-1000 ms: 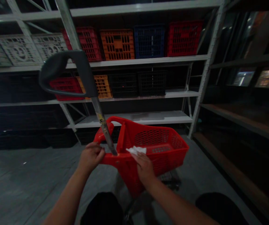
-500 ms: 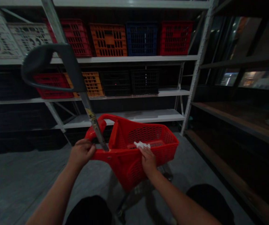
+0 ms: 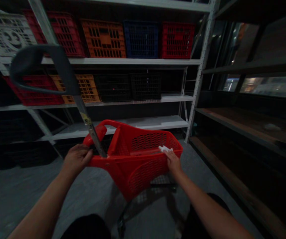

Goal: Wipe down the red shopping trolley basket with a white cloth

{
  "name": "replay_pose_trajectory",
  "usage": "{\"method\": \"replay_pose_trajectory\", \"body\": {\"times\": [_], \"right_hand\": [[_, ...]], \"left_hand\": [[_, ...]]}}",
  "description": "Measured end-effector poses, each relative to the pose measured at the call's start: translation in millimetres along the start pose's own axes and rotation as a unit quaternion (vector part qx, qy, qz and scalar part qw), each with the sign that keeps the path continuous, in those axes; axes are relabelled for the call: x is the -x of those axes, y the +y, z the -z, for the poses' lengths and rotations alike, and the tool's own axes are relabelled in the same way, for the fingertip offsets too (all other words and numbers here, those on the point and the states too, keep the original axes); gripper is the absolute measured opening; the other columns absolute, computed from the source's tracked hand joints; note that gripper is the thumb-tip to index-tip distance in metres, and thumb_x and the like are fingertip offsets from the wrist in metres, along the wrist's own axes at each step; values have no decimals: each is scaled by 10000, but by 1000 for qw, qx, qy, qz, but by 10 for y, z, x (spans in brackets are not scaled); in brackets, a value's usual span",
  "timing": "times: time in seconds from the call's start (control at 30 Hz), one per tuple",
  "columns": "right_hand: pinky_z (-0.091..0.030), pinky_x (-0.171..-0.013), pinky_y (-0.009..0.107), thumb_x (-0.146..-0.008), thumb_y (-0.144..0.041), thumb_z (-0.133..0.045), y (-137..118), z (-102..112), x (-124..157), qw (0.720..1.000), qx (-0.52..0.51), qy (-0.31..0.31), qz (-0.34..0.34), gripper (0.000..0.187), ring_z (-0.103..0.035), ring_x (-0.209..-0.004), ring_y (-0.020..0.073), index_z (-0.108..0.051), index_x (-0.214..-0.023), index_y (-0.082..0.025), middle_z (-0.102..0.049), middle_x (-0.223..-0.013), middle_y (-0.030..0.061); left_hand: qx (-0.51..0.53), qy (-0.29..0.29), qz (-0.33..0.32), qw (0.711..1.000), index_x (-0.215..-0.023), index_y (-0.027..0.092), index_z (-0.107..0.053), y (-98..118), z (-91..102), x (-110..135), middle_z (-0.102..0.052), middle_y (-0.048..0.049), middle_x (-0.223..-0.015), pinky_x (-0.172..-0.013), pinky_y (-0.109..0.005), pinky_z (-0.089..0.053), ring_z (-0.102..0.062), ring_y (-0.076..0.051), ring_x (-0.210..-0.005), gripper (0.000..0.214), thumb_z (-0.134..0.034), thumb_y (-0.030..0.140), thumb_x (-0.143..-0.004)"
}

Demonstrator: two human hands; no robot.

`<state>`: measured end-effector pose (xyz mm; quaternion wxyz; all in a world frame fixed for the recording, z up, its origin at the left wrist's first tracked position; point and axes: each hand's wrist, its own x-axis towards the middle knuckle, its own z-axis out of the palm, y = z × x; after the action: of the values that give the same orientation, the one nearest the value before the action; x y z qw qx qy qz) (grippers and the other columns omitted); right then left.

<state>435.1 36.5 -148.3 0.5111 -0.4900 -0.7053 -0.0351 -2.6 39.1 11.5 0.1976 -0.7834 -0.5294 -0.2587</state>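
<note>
A red plastic shopping basket (image 3: pixel 143 167) on wheels stands on the floor in front of me. Its long metal pull bar rises to a grey loop handle (image 3: pixel 40 71) at upper left. My left hand (image 3: pixel 76 159) grips the basket's near left rim, right by the foot of the bar. My right hand (image 3: pixel 172 161) presses a crumpled white cloth (image 3: pixel 164 149) against the basket's right rim, fingers closed on the cloth.
White metal shelving (image 3: pixel 133 61) behind the basket holds red, orange, blue and black crates (image 3: pixel 104 38). A dark wooden shelf unit (image 3: pixel 252 126) runs along the right. The floor is grey concrete (image 3: pixel 15 192). My dark-clothed knees show at the bottom.
My right hand has slid the white cloth along the basket's rim from near the bar out to the right side. The left hand stays gripped on the rim. My view has shifted right.
</note>
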Motion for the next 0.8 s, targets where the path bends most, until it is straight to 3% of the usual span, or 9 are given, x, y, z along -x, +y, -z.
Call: {"method": "replay_pose_trajectory", "body": {"times": [0.1, 0.17, 0.23, 0.37, 0.5, 0.67, 0.73, 0.8], "right_hand": [[-411, -966, 448, -735, -79, -382, 555, 285, 18, 993, 51, 56, -94, 435, -565, -1062, 212, -652, -1053, -203, -640, -1097, 48], [-433, -945, 439, -740, -95, -390, 699, 344, 26, 987, 62, 75, -125, 416, -577, -1043, 217, -657, -1043, -199, -645, -1087, 51], [-425, -955, 423, -752, -96, -377, 666, 289, 37, 985, 61, 86, -133, 422, -566, -1063, 213, -649, -1062, -184, -627, -1120, 66], [-384, -996, 406, -761, -77, -360, 205, -35, 33, 989, 30, 82, -119, 449, -504, -1144, 202, -620, -1117, -169, -565, -1211, 83], [-349, -1027, 380, -764, -44, -357, -566, -471, -79, 995, -52, 33, -74, 480, -472, -1175, 168, -603, -1140, -213, -553, -1231, 46], [-334, -1037, 340, -753, -29, -365, -1484, -965, -305, 990, -141, -7, -13, 497, -466, -1180, 156, -583, -1169, -192, -562, -1221, 51], [-324, -1041, 336, -733, -23, -373, -1674, -1066, -377, 988, -154, -18, 13, 520, -462, -1183, 153, -571, -1183, -191, -574, -1206, 44], [-319, -1043, 339, -716, -16, -376, -1703, -1087, -420, 987, -151, -30, 41, 546, -473, -1171, 148, -556, -1198, -197, -586, -1191, 33]], "left_hand": [[14, -2, 24, 1000, -663, 129, -657, -15, -68, -50, -661, -78, -773, -829, -261, -420, -543, -164, -878, 384, -401, 385, -790], [23, -7, 37, 999, -661, 124, -656, -10, -101, -79, -658, -80, -771, -837, -266, -417, -536, -170, -897, 386, -403, 388, -786], [27, -5, 52, 998, -666, 113, -656, 4, -118, -107, -655, -84, -775, -838, -268, -416, -530, -172, -904, 390, -404, 389, -781], [30, -6, 57, 998, -682, 105, -654, 32, -122, -156, -653, -73, -789, -829, -261, -418, -524, -161, -896, 378, -410, 381, -769], [35, -4, 63, 997, -682, 100, -647, 58, -119, -179, -648, -70, -766, -815, -260, -422, -523, -159, -879, 378, -405, 376, -770], [43, 7, 67, 997, -649, 106, -637, 100, -119, -184, -651, -91, -762, -826, -284, -425, -529, -179, -880, 382, -399, 384, -761], [43, 17, 68, 997, -616, 129, -632, 106, -122, -187, -655, -99, -752, -818, -289, -432, -543, -190, -873, 377, -390, 387, -747], [43, 26, 70, 996, -574, 160, -622, 104, -129, -190, -661, -99, -748, -803, -289, -441, -558, -198, -865, 375, -380, 398, -735]]}}
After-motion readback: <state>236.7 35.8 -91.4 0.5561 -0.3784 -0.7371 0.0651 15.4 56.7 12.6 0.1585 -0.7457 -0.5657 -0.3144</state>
